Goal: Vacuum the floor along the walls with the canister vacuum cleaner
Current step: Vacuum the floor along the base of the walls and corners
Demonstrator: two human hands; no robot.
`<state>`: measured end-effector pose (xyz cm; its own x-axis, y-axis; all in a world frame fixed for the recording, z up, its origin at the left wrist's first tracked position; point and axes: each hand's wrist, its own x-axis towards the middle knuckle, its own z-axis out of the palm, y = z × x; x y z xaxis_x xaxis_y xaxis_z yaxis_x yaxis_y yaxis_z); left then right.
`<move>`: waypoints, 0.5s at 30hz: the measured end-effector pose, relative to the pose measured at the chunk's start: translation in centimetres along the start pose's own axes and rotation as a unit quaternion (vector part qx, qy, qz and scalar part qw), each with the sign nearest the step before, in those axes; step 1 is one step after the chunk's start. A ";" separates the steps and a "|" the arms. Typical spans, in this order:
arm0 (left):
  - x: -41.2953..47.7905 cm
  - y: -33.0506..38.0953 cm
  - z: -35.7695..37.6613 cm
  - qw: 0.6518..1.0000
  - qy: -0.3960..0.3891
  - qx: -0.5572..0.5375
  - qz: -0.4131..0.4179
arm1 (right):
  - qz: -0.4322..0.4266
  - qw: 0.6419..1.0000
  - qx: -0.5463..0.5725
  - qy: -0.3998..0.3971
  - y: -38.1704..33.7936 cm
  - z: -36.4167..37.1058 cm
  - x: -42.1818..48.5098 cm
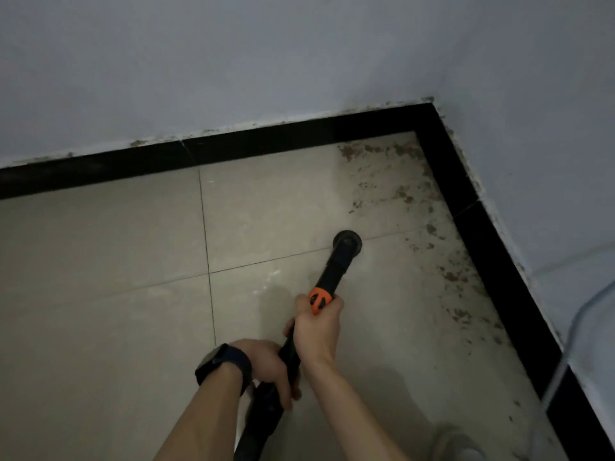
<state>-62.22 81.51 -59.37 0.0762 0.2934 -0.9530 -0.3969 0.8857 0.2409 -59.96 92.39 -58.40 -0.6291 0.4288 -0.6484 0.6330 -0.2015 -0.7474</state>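
A black vacuum wand [335, 265] with an orange collar [320, 298] slants down to the beige tiled floor [109, 241]. Its round nozzle [347, 241] rests on a tile a short way in from the room's corner. My right hand [316, 324] grips the wand just below the orange collar. My left hand [266, 367], with a dark watch on the wrist, holds the wand lower down near the black hose [259, 424]. Brown dirt [396, 184] is scattered over the floor in the corner and along the right wall. The canister is out of view.
A black skirting [253, 146] runs along the back wall and down the right wall, meeting in the corner at upper right. A pale curved object [585, 327] stands at the right edge. A light shoe [457, 442] shows at the bottom right.
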 end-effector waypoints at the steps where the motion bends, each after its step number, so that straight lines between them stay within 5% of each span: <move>1: 0.0 -0.2 0.0 1.000 -0.010 0.019 -0.018 | 0.002 1.000 0.008 -0.003 0.7 0.1 -0.3; 7: 0.0 0.1 0.6 0.999 0.024 0.036 -0.034 | 0.009 1.000 0.022 0.020 1.7 -0.1 0.3; 15: 0.5 4.6 2.9 0.989 0.125 0.006 0.075 | -0.003 0.999 0.027 0.030 -1.0 -3.7 4.0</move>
<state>-61.37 86.77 -58.25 -0.2126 0.3246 -0.9217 -0.3756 0.8436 0.3837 -61.47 97.54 -59.66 -0.6038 0.4825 -0.6345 0.6029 -0.2443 -0.7595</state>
